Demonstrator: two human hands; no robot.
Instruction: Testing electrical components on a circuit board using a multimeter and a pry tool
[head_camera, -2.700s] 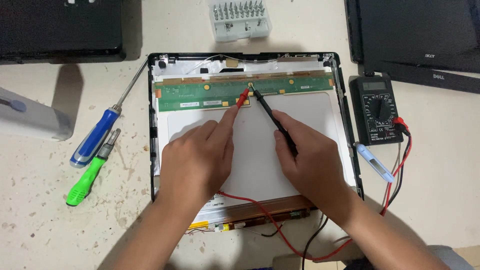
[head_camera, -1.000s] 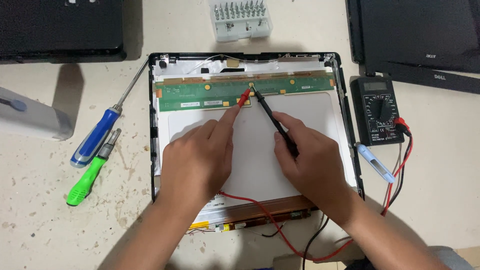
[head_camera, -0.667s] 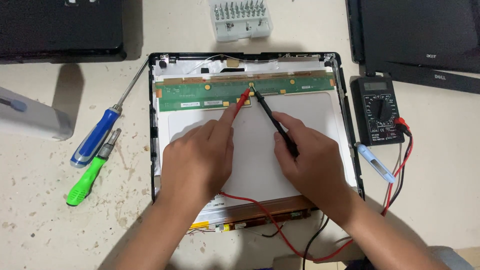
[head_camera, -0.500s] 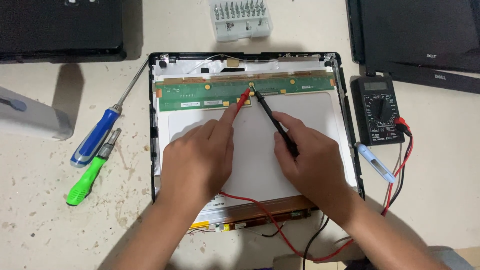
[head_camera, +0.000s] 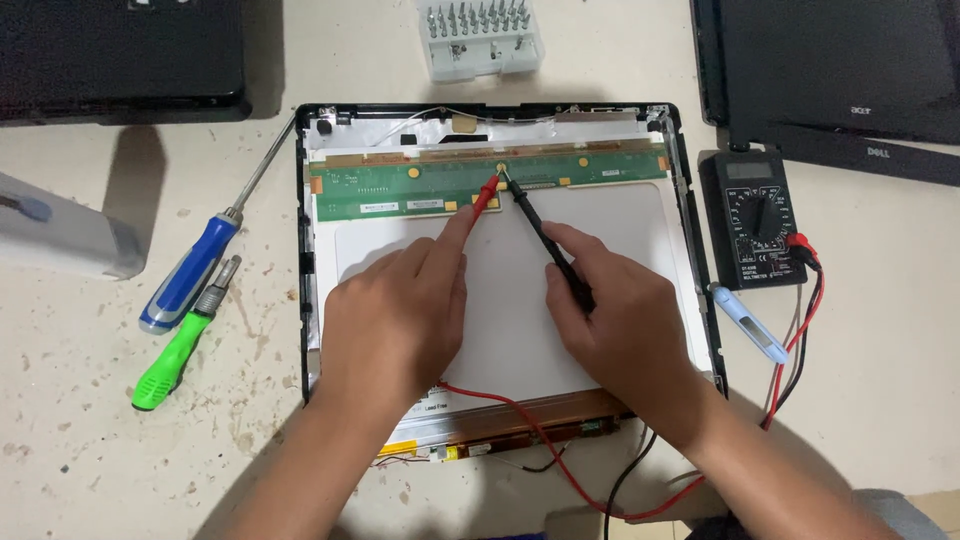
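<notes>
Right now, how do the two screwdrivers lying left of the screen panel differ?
The blue screwdriver is the bigger one, with a long bare metal shaft reaching up toward the screen panel; the green screwdriver is shorter, with a stubby metal end. The blue one lies higher on the table, the green one below it. Both lie flat, slanted the same way, side by side, and neither hand touches them.

Around the one opened panel (head_camera: 500, 290): two probes, one red (head_camera: 483, 197) and one black (head_camera: 545, 240), both on its green board (head_camera: 400, 185). Two screwdrivers to its left, one blue (head_camera: 190, 270), one green (head_camera: 175, 355). One bit set (head_camera: 480, 40) above it. One multimeter (head_camera: 755, 220) and one pale pen (head_camera: 748, 323) to its right. Two hands, left (head_camera: 395, 320) and right (head_camera: 620, 320), over it.
</notes>
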